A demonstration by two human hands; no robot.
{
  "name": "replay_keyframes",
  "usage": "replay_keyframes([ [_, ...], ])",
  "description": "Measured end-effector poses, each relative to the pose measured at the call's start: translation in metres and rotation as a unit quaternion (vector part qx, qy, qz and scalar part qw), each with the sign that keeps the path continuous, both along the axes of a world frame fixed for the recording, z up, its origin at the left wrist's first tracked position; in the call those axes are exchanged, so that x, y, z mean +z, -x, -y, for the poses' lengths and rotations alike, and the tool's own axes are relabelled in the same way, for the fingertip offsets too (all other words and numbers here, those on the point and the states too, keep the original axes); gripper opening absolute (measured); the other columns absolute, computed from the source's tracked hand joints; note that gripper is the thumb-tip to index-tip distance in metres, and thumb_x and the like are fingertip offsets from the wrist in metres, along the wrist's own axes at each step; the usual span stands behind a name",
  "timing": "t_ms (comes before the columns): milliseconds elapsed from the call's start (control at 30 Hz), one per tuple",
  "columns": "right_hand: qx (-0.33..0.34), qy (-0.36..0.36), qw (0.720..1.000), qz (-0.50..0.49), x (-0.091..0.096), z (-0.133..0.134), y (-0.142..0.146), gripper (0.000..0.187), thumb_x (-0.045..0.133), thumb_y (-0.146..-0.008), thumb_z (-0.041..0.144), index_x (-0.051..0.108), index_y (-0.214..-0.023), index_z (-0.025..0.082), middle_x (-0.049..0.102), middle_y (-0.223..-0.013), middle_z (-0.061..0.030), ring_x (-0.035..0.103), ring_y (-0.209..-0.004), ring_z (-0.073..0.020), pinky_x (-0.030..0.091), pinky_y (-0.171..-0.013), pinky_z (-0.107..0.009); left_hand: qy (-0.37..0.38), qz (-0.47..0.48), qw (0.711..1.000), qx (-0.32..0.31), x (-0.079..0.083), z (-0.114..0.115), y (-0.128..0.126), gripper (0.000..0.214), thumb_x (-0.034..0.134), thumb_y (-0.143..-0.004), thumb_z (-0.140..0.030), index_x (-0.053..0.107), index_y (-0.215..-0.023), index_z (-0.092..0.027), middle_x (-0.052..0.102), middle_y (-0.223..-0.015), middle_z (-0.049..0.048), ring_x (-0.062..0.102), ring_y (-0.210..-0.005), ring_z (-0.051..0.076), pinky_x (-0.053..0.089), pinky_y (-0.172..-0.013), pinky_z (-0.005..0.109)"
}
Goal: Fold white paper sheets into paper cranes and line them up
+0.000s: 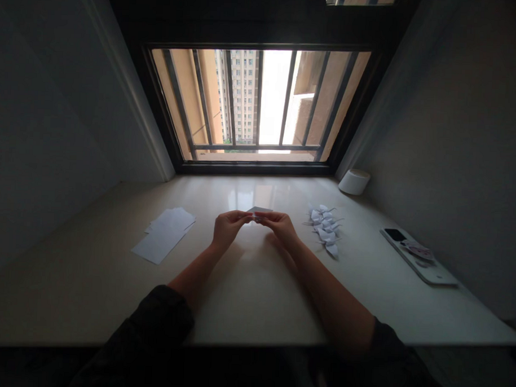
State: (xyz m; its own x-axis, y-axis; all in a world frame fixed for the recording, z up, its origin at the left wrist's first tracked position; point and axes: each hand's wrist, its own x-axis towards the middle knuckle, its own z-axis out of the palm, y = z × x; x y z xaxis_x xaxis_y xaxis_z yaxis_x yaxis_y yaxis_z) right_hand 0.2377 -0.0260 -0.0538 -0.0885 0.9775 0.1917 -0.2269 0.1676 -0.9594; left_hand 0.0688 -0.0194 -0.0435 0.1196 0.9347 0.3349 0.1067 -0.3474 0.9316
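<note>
Both my hands meet over the middle of the pale sill-like counter (238,289), pinching one folded piece of paper (259,209) between thumbs and fingers. My left hand (229,225) grips its left side, and my right hand (281,223) grips the right. The paper's grey upper part rises to a low point beyond my fingertips; its lower part is hidden by my fingers. To the right of my right hand lie several folded white paper cranes (326,225) in a cluster. Left of my left hand, flat white paper sheets (166,230) overlap in a loose pile.
A white board-like object (424,267) with a dark phone-like rectangle (395,235) and a small printed item (420,252) lies at the right. A white cylinder (354,181) leans in the back right corner. Behind is a barred window (261,103), with walls on both sides.
</note>
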Motion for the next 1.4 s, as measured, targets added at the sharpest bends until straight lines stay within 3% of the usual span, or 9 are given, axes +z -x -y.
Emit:
replay_keyframes([
  [200,-0.001,-0.011,1.0,0.01,0.0,0.0,0.0,0.026,0.077,-0.059,0.033,0.074,-0.081,0.021,0.073,-0.076,-0.0044,0.067,-0.07,-0.0189,0.05,-0.077,-0.036,-0.029,-0.009,0.999,0.012,0.001,0.002,-0.001,0.021,0.069,-0.069,-0.036,0.073,-0.081,-0.02,0.072,-0.08,0.005,0.067,-0.077,0.02,0.051,-0.075,0.031],
  [767,-0.049,-0.023,0.998,-0.009,0.009,0.005,0.004,0.024,0.077,-0.058,0.035,0.074,-0.077,0.022,0.073,-0.076,-0.0036,0.066,-0.074,-0.0207,0.05,-0.08,-0.039,-0.04,-0.01,0.998,0.037,0.003,0.004,-0.001,0.023,0.069,-0.069,-0.038,0.073,-0.083,-0.02,0.072,-0.083,0.0051,0.067,-0.08,0.022,0.051,-0.078,0.033],
  [1067,-0.105,-0.021,0.994,0.012,0.002,0.002,0.008,0.025,0.075,-0.06,0.039,0.074,-0.077,0.022,0.072,-0.075,-0.0035,0.063,-0.07,-0.0187,0.05,-0.067,-0.033,-0.041,0.008,0.998,0.048,0.005,0.008,-0.003,0.023,0.07,-0.067,-0.038,0.073,-0.082,-0.021,0.073,-0.082,0.0053,0.067,-0.08,0.022,0.051,-0.077,0.034],
  [1400,-0.122,-0.028,0.99,-0.059,0.0,0.002,0.013,0.021,0.077,-0.059,0.033,0.074,-0.076,0.021,0.072,-0.078,-0.0028,0.065,-0.078,-0.0208,0.05,-0.08,-0.038,0.009,0.078,0.997,0.026,0.001,0.003,-0.01,0.026,0.073,-0.064,-0.037,0.073,-0.081,-0.017,0.072,-0.082,0.0071,0.067,-0.079,0.022,0.052,-0.08,0.036],
])
